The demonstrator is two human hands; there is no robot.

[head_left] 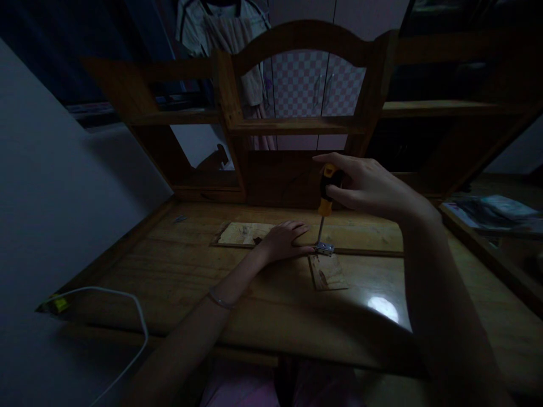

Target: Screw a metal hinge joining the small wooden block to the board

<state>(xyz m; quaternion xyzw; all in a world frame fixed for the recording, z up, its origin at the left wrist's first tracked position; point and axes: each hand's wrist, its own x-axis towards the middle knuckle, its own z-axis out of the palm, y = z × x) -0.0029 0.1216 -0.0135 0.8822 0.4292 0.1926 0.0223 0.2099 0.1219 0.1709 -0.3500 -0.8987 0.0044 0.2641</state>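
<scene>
My right hand (360,183) is wrapped round the yellow and black handle of a screwdriver (324,206), held nearly upright. Its shaft reaches down to a small metal hinge (324,247). The hinge lies where a long narrow wooden board (365,240) meets a short wooden piece (327,272). Lying flat across the long board is my left hand (285,240), its fingers stretched out and its thumb pointing at the hinge, close to or touching it. Whether a screw sits under the screwdriver tip is too small to tell.
All this rests on a wooden desk (169,271) with a shelf frame (297,125) rising behind. Small metal bits (180,219) lie at the left back. A white cable (139,308) hangs over the left front, near a yellow object (59,304). Papers or books (500,212) are at the right.
</scene>
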